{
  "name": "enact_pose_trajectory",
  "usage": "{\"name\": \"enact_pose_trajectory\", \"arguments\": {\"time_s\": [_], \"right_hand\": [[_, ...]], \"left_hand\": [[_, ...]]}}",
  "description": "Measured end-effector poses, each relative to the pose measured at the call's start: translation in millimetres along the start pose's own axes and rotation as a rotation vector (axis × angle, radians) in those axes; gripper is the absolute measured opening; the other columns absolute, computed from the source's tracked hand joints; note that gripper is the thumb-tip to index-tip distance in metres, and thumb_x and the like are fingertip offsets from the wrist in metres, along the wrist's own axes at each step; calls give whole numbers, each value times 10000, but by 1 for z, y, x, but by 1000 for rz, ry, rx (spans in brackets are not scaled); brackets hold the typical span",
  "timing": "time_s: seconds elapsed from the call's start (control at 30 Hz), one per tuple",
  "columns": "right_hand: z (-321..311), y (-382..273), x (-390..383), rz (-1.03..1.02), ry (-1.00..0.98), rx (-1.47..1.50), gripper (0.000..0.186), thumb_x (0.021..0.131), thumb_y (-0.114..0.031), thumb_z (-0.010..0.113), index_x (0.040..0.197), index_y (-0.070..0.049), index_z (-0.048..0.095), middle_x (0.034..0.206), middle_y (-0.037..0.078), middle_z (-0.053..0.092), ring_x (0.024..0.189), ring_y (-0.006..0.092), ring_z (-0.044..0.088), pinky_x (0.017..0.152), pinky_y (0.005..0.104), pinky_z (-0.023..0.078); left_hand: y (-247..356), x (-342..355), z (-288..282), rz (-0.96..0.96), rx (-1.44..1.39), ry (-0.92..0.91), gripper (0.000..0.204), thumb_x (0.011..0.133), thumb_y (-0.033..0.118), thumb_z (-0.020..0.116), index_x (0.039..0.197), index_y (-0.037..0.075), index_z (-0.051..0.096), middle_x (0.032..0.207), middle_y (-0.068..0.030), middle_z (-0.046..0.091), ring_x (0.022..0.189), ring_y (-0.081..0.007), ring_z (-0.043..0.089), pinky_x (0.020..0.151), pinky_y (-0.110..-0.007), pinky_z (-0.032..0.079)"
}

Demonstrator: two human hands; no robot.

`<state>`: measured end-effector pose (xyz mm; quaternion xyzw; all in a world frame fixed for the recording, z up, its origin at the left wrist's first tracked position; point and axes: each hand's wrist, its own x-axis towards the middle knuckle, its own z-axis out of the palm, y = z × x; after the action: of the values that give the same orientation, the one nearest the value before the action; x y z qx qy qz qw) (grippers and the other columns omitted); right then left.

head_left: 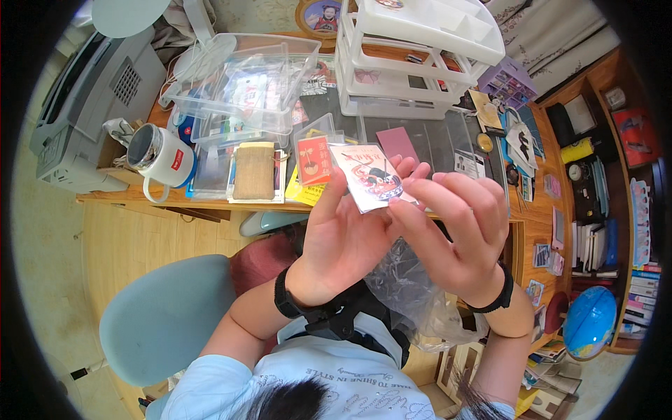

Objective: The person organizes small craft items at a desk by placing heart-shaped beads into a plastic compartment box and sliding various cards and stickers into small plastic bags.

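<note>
Above the front edge of the desk I hold a small white card [365,175] with a colourful picture of a bowl of food on it. My left hand [343,234] carries it from below and the left, its thumb along the card's left side. The fingers of my right hand [462,234] are bent and pinch the card's lower right edge. Just behind the card lies a red card [313,159] with a bowl drawn on it, on top of a yellow one [306,190]. A mauve card [397,143] rests on the desk behind my fingers.
Transparent plastic trays [241,112] and a white drawer unit [420,63] stand on the desk. At the left are a white mug [166,157], a brown cloth pouch [254,171] and a grey printer [94,112]. A plastic bag [413,280] lies below my hands; a blue-grey chair [164,315] stands lower left.
</note>
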<state>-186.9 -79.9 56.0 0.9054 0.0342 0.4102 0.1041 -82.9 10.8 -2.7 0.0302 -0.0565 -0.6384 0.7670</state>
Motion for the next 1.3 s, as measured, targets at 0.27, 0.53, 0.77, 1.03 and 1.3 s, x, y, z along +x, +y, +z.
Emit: {"name": "enact_pose_trajectory", "arguments": {"time_s": [0.27, 0.53, 0.77, 1.03, 1.3], "right_hand": [[-42, -30, -22, 4, -5, -42, 167, 696, -124, 726, 825, -198, 651, 915, -70, 484, 855, 112, 470, 743, 330, 383], [-73, -12, -48, -180, -76, -279, 187, 700, -102, 726, 826, -203, 632, 931, -67, 435, 884, 111, 438, 800, 343, 358], [-27, 13, -33, -378, -304, -315, 204, 747, -93, 686, 951, -98, 679, 1003, -11, 556, 989, 172, 501, 857, 367, 377], [52, 18, -16, -520, -280, -360, 167, 749, -119, 514, 852, -65, 633, 961, -13, 564, 944, 107, 509, 799, 285, 391], [87, 8, -24, -613, -407, -346, 187, 664, -157, 530, 774, -36, 621, 873, 23, 534, 931, 165, 492, 825, 286, 390]], "left_hand": [[37, -7, -24, 175, -116, -167, 791, 829, 583, 463, 1361, 29, 275, 1316, -81, 424, 1252, -232, 372, 1058, -423, 266], [53, -19, -24, 87, 68, -185, 914, 776, 519, 599, 1419, 70, 130, 1379, -63, 359, 1287, -224, 325, 1079, -435, 206], [54, -22, -24, 98, 64, -161, 917, 772, 518, 601, 1418, 68, 131, 1390, -70, 349, 1299, -230, 305, 1075, -422, 220], [82, -31, -37, 286, -289, -274, 883, 778, 496, 607, 1395, 35, 174, 1378, -96, 351, 1323, -241, 257, 1084, -403, 217], [95, -43, -49, 333, -310, -305, 862, 796, 464, 605, 1401, 49, 152, 1397, -106, 328, 1331, -248, 250, 1096, -407, 199]]}}
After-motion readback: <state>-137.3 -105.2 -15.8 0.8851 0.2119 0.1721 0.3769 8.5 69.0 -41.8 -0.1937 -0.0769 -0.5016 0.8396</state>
